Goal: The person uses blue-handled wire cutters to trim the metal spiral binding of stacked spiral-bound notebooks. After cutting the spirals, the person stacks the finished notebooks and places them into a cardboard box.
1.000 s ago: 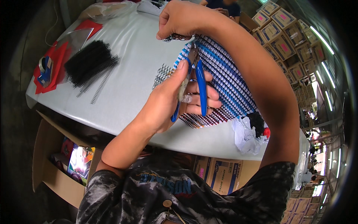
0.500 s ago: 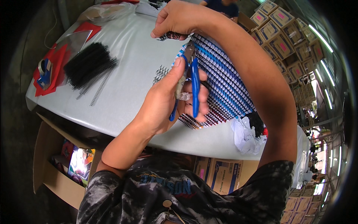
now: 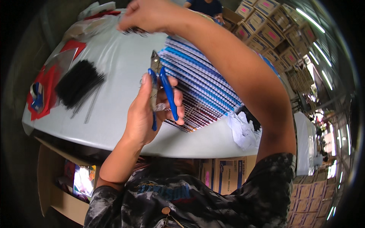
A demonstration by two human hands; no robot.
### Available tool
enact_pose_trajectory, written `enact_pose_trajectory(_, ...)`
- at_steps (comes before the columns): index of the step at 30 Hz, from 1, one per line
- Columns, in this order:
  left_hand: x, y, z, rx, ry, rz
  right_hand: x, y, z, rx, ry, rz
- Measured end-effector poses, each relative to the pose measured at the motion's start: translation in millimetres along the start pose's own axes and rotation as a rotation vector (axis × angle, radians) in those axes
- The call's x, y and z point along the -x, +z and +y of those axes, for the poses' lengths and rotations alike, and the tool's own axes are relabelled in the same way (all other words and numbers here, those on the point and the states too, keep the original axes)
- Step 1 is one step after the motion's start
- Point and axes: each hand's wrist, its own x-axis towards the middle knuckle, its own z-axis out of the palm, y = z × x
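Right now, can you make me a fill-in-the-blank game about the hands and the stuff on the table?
1. The left hand holds pliers with ____ handles.
2. The right hand holds wire coils coloured ____.
3. The tape dispenser lies on something coloured ____.
4. In the picture, the big coil pile lies to the ____ of the crumpled paper.

Missing words: blue; black; red; left.

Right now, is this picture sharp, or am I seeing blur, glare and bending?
In the head view, the right hand and the piled black coils look smeared; in the head view, glare whitens a glossy package inside the open box; in the head view, the table's near edge bows, and the corners fade to black.
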Motion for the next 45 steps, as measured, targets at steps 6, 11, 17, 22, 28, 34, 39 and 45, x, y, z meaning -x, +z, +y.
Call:
enact_pose_trajectory(6,12,-20,-19,-0.097,-0.111,0.073,92,-115,-25,-0.097,0.04,0.474)
enact_pose_trajectory(11,42,-71,-15,0.049,-0.141,0.219,200,-96,116,-0.048,0.318,0.678)
enact_pose_trajectory(17,50,-95,-13,0.058,-0.128,0.308,378,-34,244,0.259,0.97,0.718)
enact_pose_trajectory(22,57,-100,-13,0.037,-0.124,0.385,437,-13,271,0.222,1.337,0.419)
enact_pose_trajectory(28,48,-84,-1,0.017,-0.079,0.355,326,-60,208,0.252,0.686,0.867)
enact_pose_trajectory(34,10,-48,-3,0.172,-0.074,-0.113,214,-61,-6,0.242,0.061,0.504)
enact_pose_trajectory(39,8,-58,-13,0.209,-0.178,-0.141,176,2,-31,0.533,0.244,0.285)
enact_pose_trajectory(45,15,-74,-25,0.304,-0.272,-0.19,178,16,-26,0.724,0.276,0.292)
